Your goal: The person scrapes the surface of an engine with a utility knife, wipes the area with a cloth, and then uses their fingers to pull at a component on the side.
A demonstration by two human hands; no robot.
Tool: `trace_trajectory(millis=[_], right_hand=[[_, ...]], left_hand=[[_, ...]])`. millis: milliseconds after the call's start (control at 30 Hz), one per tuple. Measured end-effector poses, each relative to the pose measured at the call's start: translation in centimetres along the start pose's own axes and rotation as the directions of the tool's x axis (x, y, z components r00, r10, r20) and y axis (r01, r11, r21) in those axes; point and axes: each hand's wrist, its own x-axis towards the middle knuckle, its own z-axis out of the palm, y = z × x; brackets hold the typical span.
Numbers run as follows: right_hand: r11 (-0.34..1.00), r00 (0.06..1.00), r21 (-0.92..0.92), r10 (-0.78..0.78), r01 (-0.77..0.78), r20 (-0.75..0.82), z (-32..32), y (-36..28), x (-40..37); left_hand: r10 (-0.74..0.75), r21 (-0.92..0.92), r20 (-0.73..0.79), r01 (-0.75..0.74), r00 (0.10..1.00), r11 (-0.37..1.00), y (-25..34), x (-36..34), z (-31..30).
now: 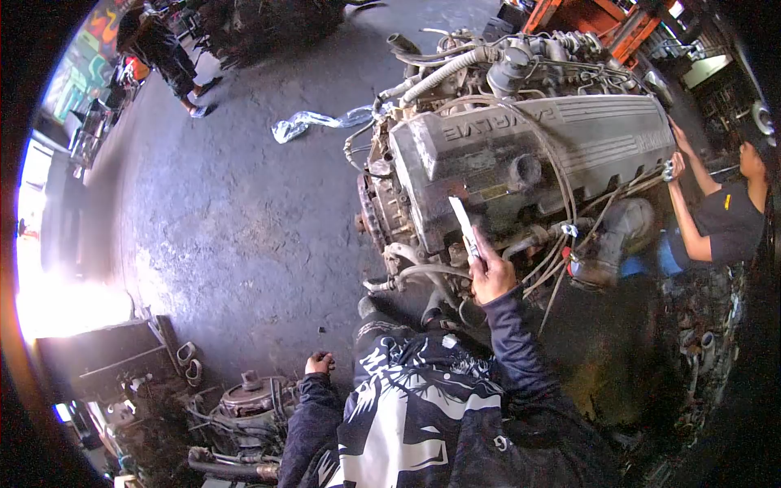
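Observation:
My right hand (493, 276) is closed around a scraper (464, 221) with a narrow, flat pale blade. The blade points up and away, overlapping the near side of the engine's grey ribbed valve cover (488, 146). A round filler cap (525, 172) stands out from that cover just beyond the blade. Cables and hoses (561, 175) drape over the cover and run down to the right of my hand. Lower and to the left, my left hand (320, 363) hangs beside my body with its fingers curled in, and nothing shows in it.
At the engine's right end, another person (732, 211) has both hands at the cover. A second person (167, 61) stands far left. Clear plastic wrapping (321, 122) lies on the floor left of the engine. Mechanical parts (252, 398) sit at lower left, and an orange frame (606, 28) rises behind.

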Motion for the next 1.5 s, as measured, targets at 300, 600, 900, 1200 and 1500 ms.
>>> trace_trajectory(millis=[300, 600, 900, 1200, 1500], right_hand=[[0.998, 0.998, -0.013, 0.054, -0.054, 0.012, -1.2, -1.0, 0.8], [1.000, 0.999, -0.016, 0.013, -0.013, 0.034, 0.3, 0.3, 2.0], [0.998, 0.997, -0.021, -0.055, 0.056, 0.057, 0.5, 0.2, 2.9], [0.973, 0.978, 0.112, 0.196, -0.203, 0.070, 0.9, -2.8, 2.3], [0.991, 0.992, 0.069, 0.120, -0.117, -0.042, 2.6, -1.7, 2.4]], left_hand=[[0.096, -0.122, -0.022, -0.098, 0.995, 0.988, -2.8, 0.6, 0.6], [0.060, 0.017, -0.016, -0.059, 0.998, 0.998, -1.3, -1.2, 0.8], [0.072, -0.108, -0.001, -0.071, 0.997, 0.992, -3.6, -0.3, 0.2], [0.061, -0.062, 0.049, -0.058, 0.997, 0.996, -5.9, 2.0, 0.5], [0.065, -0.017, 0.051, -0.064, 0.997, 0.998, -1.0, -0.4, 0.1]])
